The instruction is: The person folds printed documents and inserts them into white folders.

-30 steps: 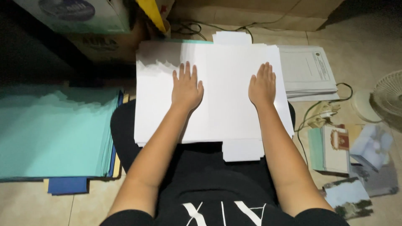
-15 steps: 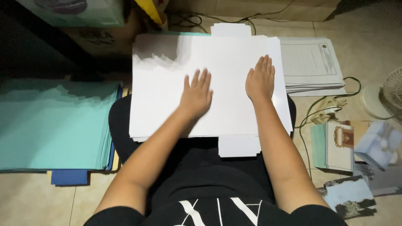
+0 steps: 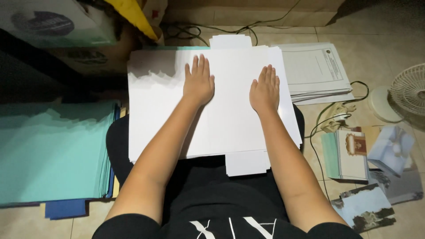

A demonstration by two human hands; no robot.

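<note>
Left hand and right hand both lie flat, fingers spread, palms down on the white sheet. It lies directly beneath both hands, across the person's lap. Teal paper stack lies well left of the left hand.

The flat white cardboard sheet with tabs is partly covered by the left hand and right hand, both pressed palm-down; what lies beneath the palms cannot be seen. The sheet hides most of the lap and whatever it rests on. The stack of teal paper sheets runs off the left edge. The round white fan is cut by the right edge. The stack of printed grey documents carries text too small to read. The upper-left cardboard box is cropped and dim.
</note>
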